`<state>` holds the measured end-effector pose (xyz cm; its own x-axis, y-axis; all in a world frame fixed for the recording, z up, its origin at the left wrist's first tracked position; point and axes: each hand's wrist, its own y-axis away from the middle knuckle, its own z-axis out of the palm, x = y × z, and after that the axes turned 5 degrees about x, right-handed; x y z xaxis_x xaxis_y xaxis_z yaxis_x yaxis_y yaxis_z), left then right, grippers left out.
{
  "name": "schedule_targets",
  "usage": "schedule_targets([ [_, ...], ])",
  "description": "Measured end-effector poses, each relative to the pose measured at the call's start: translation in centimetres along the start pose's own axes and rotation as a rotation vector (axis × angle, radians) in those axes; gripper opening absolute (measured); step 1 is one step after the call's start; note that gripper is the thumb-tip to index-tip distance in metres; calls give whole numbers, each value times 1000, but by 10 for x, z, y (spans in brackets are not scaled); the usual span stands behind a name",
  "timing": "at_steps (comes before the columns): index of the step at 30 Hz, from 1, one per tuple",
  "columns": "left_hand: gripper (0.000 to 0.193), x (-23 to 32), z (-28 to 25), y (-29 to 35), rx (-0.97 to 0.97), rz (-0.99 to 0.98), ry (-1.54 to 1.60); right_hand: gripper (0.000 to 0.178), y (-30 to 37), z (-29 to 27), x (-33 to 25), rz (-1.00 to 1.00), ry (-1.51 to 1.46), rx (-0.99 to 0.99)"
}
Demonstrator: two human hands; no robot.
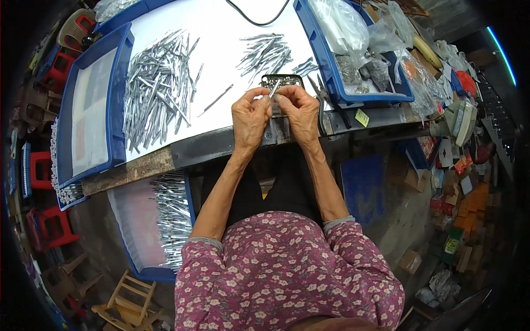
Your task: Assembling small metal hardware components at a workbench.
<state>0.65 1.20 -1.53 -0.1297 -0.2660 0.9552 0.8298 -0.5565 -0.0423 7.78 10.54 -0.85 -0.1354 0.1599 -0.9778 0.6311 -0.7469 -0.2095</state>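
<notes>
Close together over the table's near edge, both my hands are closed in a pinch. A slim silvery metal piece (274,88) slants up between them, with my left hand (248,120) and my right hand (301,115) both gripping its lower part. The fingertips cover that lower end. Just beyond them sits a black tray (283,77) of tiny shiny parts, partly hidden by my fingers. A pair of pliers (320,105) with dark handles lies beside my right hand. One loose metal strip (216,100) rests left of my left hand.
A large heap of metal strips (157,88) covers the table's left side; a smaller heap (266,54) lies beyond the tray. Blue bins stand at left (118,110) and right (367,98), the right one holding plastic bags. Below the edge, another bin (157,273) holds metal pieces.
</notes>
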Motion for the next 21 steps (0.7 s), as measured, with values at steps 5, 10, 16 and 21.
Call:
schedule_targets([
  [5,18,3,-1,0,-21,-75,118,8,3,1,3,-5,-17,17],
  [10,15,-2,-2,0,24,-15,37,9,4,4,2,-18,-34,25],
  [16,14,-4,-2,-1,29,11,27,11,3,6,2,-69,-21,36],
  [21,13,0,-4,0,20,20,19,12,3,7,-3,-210,129,39],
])
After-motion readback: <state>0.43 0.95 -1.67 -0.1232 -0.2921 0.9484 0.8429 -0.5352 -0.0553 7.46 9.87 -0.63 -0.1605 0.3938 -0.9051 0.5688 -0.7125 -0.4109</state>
